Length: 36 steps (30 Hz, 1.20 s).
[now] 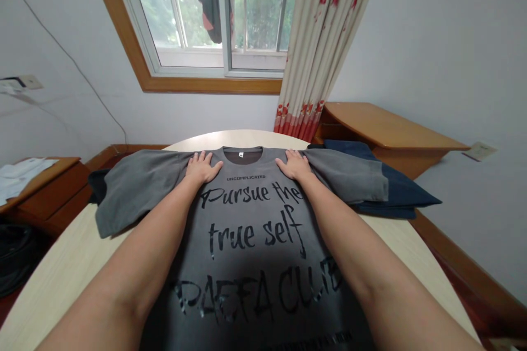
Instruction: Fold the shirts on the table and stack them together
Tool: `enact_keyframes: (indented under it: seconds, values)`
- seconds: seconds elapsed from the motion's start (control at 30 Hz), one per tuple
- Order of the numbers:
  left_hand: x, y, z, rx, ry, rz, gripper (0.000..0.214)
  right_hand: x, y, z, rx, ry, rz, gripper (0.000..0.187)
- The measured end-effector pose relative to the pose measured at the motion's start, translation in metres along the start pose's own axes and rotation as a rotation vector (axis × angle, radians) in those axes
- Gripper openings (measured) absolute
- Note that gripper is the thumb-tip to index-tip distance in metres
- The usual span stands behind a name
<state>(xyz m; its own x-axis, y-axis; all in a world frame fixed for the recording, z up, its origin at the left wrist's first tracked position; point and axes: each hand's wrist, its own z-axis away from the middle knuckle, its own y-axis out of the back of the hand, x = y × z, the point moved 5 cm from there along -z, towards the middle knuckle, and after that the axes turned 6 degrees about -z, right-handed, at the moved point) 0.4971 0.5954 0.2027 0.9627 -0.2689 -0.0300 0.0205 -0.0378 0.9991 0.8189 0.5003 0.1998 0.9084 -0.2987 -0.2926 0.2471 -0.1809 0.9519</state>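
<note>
A dark grey T-shirt [255,214] with black lettering lies spread front side up, its collar at the far edge of the table and its sleeves stretched out to both sides. My left hand [201,168] rests flat on the left shoulder area beside the collar, fingers spread. On the other side of the collar, my right hand [294,164] lies flat on the shirt, its fingers also apart. Neither hand grips the cloth. The shirt's lower hem is out of view.
The round pale table [66,263] carries dark blue folded clothes [405,192] at the right, partly under the sleeve. A wooden desk [382,123] stands beyond them. Left is a wooden cabinet [45,189] with white papers [24,175]. Behind are a window and a curtain [317,49].
</note>
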Motion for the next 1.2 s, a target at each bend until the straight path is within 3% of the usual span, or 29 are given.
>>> enact_keyframes:
  seconds: [0.53,0.77,1.0,1.13,1.2]
  values:
    - [0.000,0.000,-0.040,-0.019,0.006,0.021,0.084,0.001,-0.001,-0.037,0.028,0.005,0.018,0.076]
    - [0.001,0.002,-0.046,0.001,0.005,0.012,0.083,0.001,-0.002,-0.042,0.025,0.005,0.029,0.077]
    - [0.003,0.000,-0.038,0.058,-0.011,0.014,0.079,-0.008,0.004,-0.029,0.115,0.024,0.078,0.064]
    - [0.013,0.015,-0.018,0.254,-0.037,-0.017,0.062,-0.021,0.015,-0.012,0.235,0.034,0.130,0.051]
    - [0.020,0.023,-0.005,0.280,-0.094,-0.038,0.054,-0.026,0.020,-0.003,0.241,0.046,0.134,0.049]
